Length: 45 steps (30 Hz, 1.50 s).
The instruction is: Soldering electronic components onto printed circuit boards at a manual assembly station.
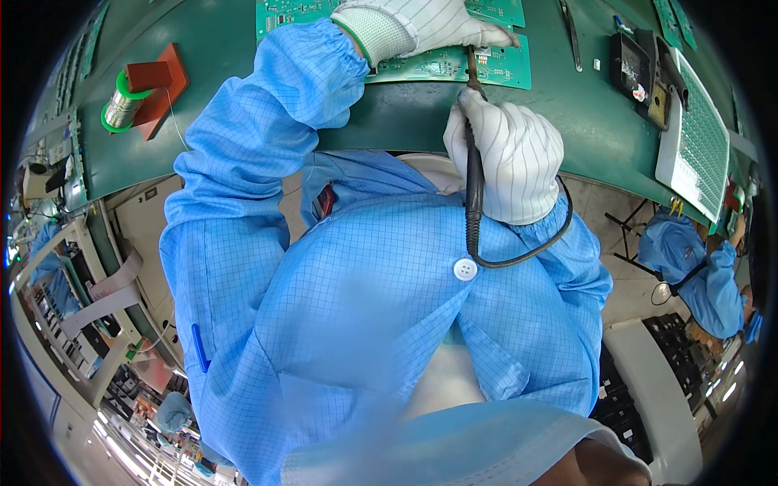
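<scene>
My right hand [510, 158], in a white striped glove, is closed round the black handle of a soldering iron [473, 182]. The iron's tip points away from me and meets a green circuit board [510, 71] near its small parts; whether it touches a joint I cannot tell. My left hand [425, 24], gloved alike, lies across the boards from the left, with a finger or thumb stretched out beside the tip. The picture's top edge cuts off part of this hand. From the iron a black cord [535, 255] loops past my right wrist.
On the green table [219, 49], a solder wire spool [124, 109] sits on a red stand [172, 85] at left. Tweezers [572, 36], a black soldering iron holder [644, 69] and a white tray [693, 138] are at right. A person in blue [689, 259] is farther right.
</scene>
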Motion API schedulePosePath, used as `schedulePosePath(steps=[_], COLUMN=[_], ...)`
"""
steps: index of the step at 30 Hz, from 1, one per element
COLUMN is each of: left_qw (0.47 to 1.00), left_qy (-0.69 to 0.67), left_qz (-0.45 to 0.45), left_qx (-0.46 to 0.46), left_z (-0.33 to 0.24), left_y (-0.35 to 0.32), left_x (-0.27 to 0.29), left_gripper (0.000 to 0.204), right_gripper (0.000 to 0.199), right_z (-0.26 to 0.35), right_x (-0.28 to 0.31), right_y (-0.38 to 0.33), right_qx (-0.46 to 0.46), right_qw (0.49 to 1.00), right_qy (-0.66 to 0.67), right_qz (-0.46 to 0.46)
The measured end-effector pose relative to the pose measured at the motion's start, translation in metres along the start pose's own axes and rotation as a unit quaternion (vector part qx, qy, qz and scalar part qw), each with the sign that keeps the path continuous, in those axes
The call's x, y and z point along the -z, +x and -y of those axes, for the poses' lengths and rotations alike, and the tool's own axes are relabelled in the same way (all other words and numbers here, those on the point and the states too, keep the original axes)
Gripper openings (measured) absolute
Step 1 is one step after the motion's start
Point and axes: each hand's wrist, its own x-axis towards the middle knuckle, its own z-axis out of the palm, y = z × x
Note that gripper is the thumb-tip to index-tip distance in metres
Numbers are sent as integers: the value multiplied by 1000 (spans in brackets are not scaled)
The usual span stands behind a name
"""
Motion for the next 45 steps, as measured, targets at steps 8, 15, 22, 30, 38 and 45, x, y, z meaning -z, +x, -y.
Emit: schedulePosePath(steps=[8, 15, 22, 30, 38, 45], left_qw=[999, 987, 926, 953, 967, 983], left_qy=[-18, 128, 88, 48, 30, 1], left_qz=[37, -47, -359, -298, -251, -185], left_qx=[-6, -88, -74, 11, 16, 9], left_z=[-3, 10, 13, -4, -11, -4], left_y=[2, -32, -76, -97, -87, -78], left_x=[9, 15, -28, -38, -37, -33], left_gripper=[76, 43, 18, 15, 13, 12], right_gripper=[27, 31, 32, 28, 20, 18], right_z=[-8, -32, -55, -58, -53, -96], right_x=[9, 35, 17, 15, 28, 44], right_y=[5, -8, -38, -44, -37, -27], right_qx=[15, -63, -236, -259, -358, -287], right_qw=[998, 991, 943, 939, 865, 837], right_qy=[60, 121, 225, 222, 350, 447], right_qz=[-18, -5, -71, -45, -29, 130])
